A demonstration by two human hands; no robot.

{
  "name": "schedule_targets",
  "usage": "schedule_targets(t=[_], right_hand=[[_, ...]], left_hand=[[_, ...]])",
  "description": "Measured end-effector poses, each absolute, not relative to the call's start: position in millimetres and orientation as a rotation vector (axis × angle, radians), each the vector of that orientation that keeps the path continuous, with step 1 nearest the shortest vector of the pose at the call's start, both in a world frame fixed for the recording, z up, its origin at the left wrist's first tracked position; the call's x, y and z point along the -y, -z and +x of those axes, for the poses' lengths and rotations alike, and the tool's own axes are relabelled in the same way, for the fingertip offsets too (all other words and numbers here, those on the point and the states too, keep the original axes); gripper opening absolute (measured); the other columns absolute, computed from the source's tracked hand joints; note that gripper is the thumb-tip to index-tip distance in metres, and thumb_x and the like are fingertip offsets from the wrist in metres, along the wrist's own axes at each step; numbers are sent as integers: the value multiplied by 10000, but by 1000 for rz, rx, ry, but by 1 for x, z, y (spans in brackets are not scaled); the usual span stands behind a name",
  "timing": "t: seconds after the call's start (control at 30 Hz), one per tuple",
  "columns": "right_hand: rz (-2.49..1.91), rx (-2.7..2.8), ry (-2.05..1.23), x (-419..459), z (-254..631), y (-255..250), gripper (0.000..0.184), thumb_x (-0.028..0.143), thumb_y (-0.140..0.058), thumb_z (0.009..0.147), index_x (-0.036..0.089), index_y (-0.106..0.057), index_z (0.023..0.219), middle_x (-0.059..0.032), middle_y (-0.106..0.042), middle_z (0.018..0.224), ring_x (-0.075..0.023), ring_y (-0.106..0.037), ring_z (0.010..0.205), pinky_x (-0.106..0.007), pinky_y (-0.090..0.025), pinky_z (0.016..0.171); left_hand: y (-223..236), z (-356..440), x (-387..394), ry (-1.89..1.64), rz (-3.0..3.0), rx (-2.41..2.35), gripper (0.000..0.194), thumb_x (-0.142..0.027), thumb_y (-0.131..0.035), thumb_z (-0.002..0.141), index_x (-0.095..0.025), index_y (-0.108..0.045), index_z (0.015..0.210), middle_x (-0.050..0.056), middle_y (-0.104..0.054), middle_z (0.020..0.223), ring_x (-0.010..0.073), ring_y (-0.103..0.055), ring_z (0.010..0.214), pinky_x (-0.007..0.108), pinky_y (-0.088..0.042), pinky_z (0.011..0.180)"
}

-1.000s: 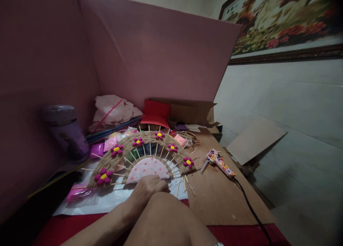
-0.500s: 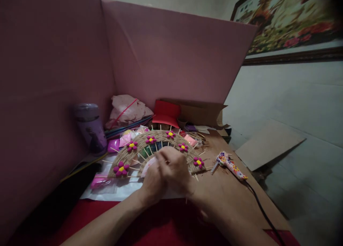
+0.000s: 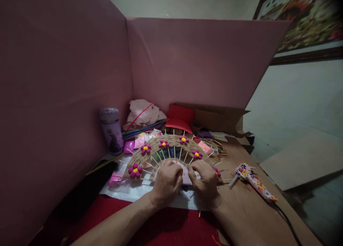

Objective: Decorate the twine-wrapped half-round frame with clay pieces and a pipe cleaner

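A half-round fan-shaped craft piece (image 3: pixel 174 140) of wound twine and thin sticks lies in front of me, dotted with several magenta flowers (image 3: pixel 135 170) with yellow centres. At its lower middle is a pale, pink-spotted half disc (image 3: pixel 184 172). My left hand (image 3: pixel 168 180) rests over the left side of this half disc, fingers curled in and closed. Over the right side is my right hand (image 3: pixel 205 180), thumb and fingers pinched together. What the fingertips hold is hidden. Small packets in pink and purple (image 3: pixel 130 147) lie behind and left of the piece.
A flower-patterned glue gun (image 3: pixel 254 181) with a black cord lies right on the brown board (image 3: pixel 238 217). A purple tumbler (image 3: pixel 112 131) stands at left. Behind are crumpled pink cloth (image 3: pixel 143 114), red sheets (image 3: pixel 180 116) and cardboard (image 3: pixel 219 115). Pink panels enclose the left and back.
My hands were together over the half disc; now they are apart side by side, the right one further right. The whole view has shifted, so things appear further right.
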State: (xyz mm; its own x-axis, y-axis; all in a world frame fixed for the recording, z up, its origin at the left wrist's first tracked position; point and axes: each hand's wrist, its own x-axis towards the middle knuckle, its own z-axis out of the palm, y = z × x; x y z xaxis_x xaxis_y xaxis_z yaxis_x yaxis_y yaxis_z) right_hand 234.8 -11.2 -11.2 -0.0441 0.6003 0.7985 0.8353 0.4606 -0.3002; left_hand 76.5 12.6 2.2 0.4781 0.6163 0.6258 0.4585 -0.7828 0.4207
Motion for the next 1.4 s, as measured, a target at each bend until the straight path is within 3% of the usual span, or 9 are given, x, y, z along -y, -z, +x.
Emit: schedule_targets(t=[0.1, 0.3, 0.6, 0.83, 1.0, 1.1, 1.17, 1.3, 1.4], right_hand=[[-1233, 1697, 235, 8, 236, 13, 66, 135, -508, 829, 193, -524, 802, -40, -574, 769, -189, -534, 749, -316, -413, 690], [-1262, 1691, 190, 8, 238, 17, 116, 112, -492, 791, 209, -493, 855, -28, -555, 775, -189, -554, 735, -309, -447, 666], [-1280, 1660, 207, 7, 240, 19, 112, 110, -529, 774, 209, -501, 819, -1, -546, 717, -162, -524, 654, -291, -428, 629], [-1269, 1763, 159, 8, 241, 17, 35, 189, -531, 830, 205, -529, 799, -28, -567, 748, -187, -539, 705, -313, -421, 646], [-1253, 1789, 133, 9, 239, 16, 49, 189, -509, 853, 205, -553, 837, -38, -600, 788, -199, -562, 759, -324, -432, 682], [-1233, 1809, 138, 9, 239, 16, 59, 174, -510, 846, 200, -562, 841, -45, -608, 806, -205, -570, 786, -331, -438, 705], [-1224, 1824, 143, 9, 239, 15, 71, 168, -506, 844, 198, -569, 830, -48, -608, 797, -207, -569, 778, -335, -439, 704], [-1200, 1845, 172, 10, 238, 13, 96, 159, -495, 841, 194, -583, 823, -54, -610, 782, -208, -566, 763, -335, -444, 697], [-1195, 1855, 182, 11, 236, 13, 100, 154, -493, 837, 190, -587, 829, -57, -612, 784, -209, -566, 766, -332, -447, 693]], left_hand=[[-5, 76, -11, -1203, 2532, -924, 168, -178, -440, 836, -161, -527, 693, 55, -532, 736, 191, -464, 760, 341, -385, 732], [-5, 77, -11, -1262, 2585, -897, 273, -214, -430, 869, -171, -492, 606, 36, -511, 638, 175, -466, 692, 335, -397, 710], [-4, 78, -11, -1351, 2642, -883, 278, -202, -429, 875, -172, -478, 603, 36, -523, 624, 167, -458, 670, 312, -387, 676], [-11, 76, -12, -1352, 2593, -842, 321, -299, -415, 927, -171, -532, 656, 23, -556, 620, 146, -508, 624, 286, -396, 637], [-46, 57, 3, -976, 2754, -976, 88, -192, -501, 868, -181, -583, 836, 31, -646, 735, 174, -589, 700, 292, -417, 638], [-63, 26, 18, -657, 2924, -1131, 38, -176, -543, 816, -173, -579, 806, 54, -648, 741, 194, -584, 663, 296, -409, 586], [-67, -1, 24, -501, 2878, -1404, 88, -131, -517, 809, -172, -593, 822, 67, -649, 764, 207, -587, 693, 303, -419, 596], [-62, -50, 27, -474, 2645, -1957, 258, -112, -449, 837, -195, -592, 1035, 101, -634, 987, 256, -565, 911, 353, -449, 721], [-54, -67, 29, -429, 2569, -2109, 330, -104, -446, 828, -169, -565, 1128, 125, -604, 1084, 270, -527, 989, 372, -449, 792]])
